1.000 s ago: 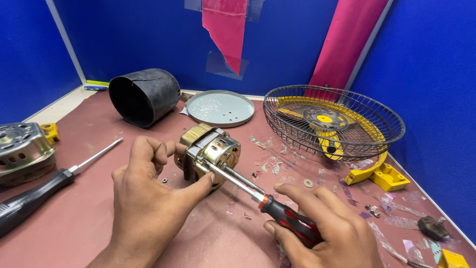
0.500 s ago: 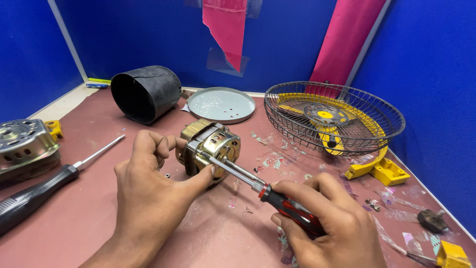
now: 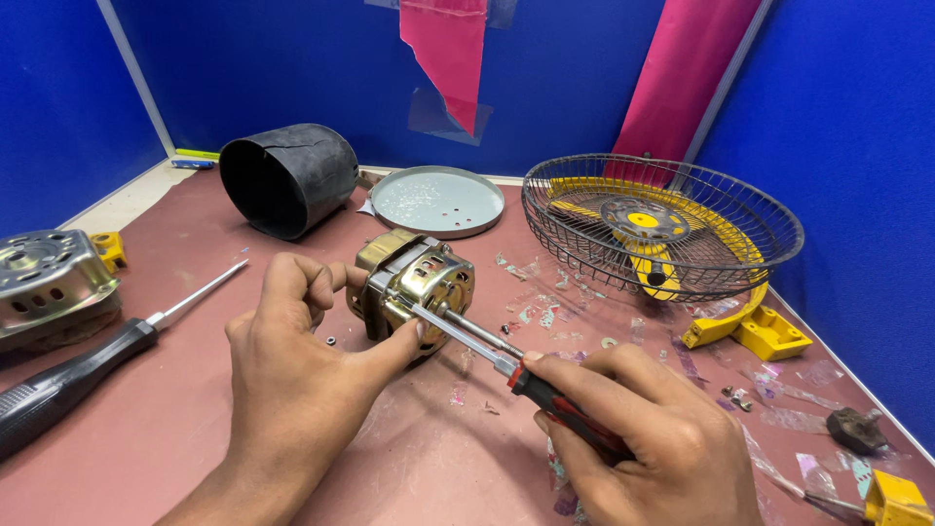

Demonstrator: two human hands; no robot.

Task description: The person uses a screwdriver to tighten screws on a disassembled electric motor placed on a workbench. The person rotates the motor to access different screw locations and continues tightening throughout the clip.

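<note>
My left hand (image 3: 292, 375) pinches the fan motor (image 3: 414, 287); my right hand (image 3: 648, 438) grips the red-handled screwdriver (image 3: 506, 365) against it; fan cage (image 3: 662, 229) at two o'clock, bare tabletop (image 3: 175, 429) at eight

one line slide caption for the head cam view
Left hand steadies a small brass-coloured motor while the right hand sets a red-and-black screwdriver against its housing.

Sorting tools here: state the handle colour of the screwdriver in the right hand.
Red and black handle on the screwdriver, seen in the head view.
</note>
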